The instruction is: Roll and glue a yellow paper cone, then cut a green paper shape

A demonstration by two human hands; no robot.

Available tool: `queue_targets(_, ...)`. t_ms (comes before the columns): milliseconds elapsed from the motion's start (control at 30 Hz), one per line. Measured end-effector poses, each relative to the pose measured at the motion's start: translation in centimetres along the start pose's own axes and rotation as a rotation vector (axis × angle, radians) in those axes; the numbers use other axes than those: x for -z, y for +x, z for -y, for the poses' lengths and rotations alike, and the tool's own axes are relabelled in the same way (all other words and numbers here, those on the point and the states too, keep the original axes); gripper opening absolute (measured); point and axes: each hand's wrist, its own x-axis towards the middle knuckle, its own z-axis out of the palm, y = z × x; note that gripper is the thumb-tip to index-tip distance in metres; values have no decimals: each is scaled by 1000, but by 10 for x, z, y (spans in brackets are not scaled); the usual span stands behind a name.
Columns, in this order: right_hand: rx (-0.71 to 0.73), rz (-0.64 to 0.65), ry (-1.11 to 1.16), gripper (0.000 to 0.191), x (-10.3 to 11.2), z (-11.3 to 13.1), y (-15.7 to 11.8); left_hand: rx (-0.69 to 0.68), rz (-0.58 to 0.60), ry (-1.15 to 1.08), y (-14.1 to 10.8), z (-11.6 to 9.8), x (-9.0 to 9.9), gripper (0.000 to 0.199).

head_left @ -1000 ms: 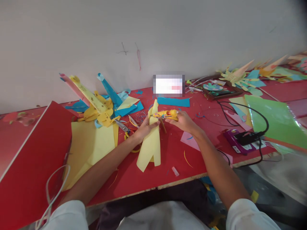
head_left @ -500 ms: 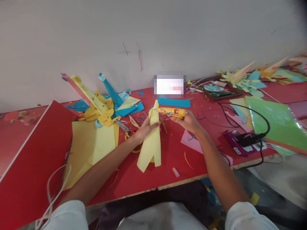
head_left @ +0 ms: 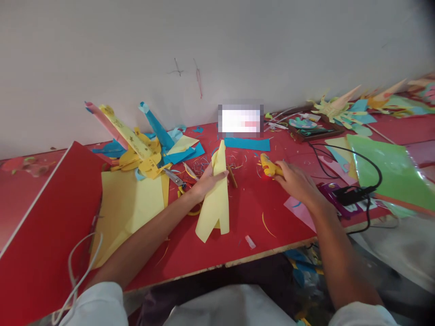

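My left hand (head_left: pixel 206 183) is wrapped round a rolled pale yellow paper cone (head_left: pixel 216 199), its narrow end pointing to the wall and its wide end toward me. To the right, my right hand (head_left: pixel 295 180) grips a yellow glue gun (head_left: pixel 270 167) over the red table, apart from the cone. Yellow-handled scissors (head_left: pixel 176 179) lie just left of the cone, partly behind my left wrist. A brown stick (head_left: pixel 232 176) rests right beside the cone.
Yellow sheets (head_left: pixel 131 203) and paper rolls with petals (head_left: pixel 132 145) are at left. A blue strip (head_left: pixel 248 144) lies behind the cone. At right are a purple box (head_left: pixel 331 192) with a black cable, a green sheet (head_left: pixel 387 167) and a tray (head_left: pixel 316 131).
My right hand has moved right with the glue gun, away from the cone's tip, and the gun has turned. A pink sheet has shifted right. My left hand still holds the cone.
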Motion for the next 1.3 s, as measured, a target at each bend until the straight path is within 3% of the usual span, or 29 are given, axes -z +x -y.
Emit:
queue_targets(133,46,66,-27,40,-7,-9,13,10,5,-16,3,0,0,62)
queue_targets(300,0,29,73,39,-12,0,34,-4,8,-16,3,1,1,64)
queue_targets(467,47,5,116,39,-4,14,55,-10,0,-7,1,0,0,60)
queue_targets(733,33,84,49,31,9,16,86,20,-8,-9,2,1,2,59)
queue_targets(967,163,-71,544,52,23,38,74,33,-12,-12,-1,-1,1,65)
queue_targets(1133,122,47,837,73,12,54,62,58,-28,-11,-3,-6,-3,64)
queue_targets(1300,169,74,912,73,2,69,62,46,-28,-30,-4,-9,-5,66)
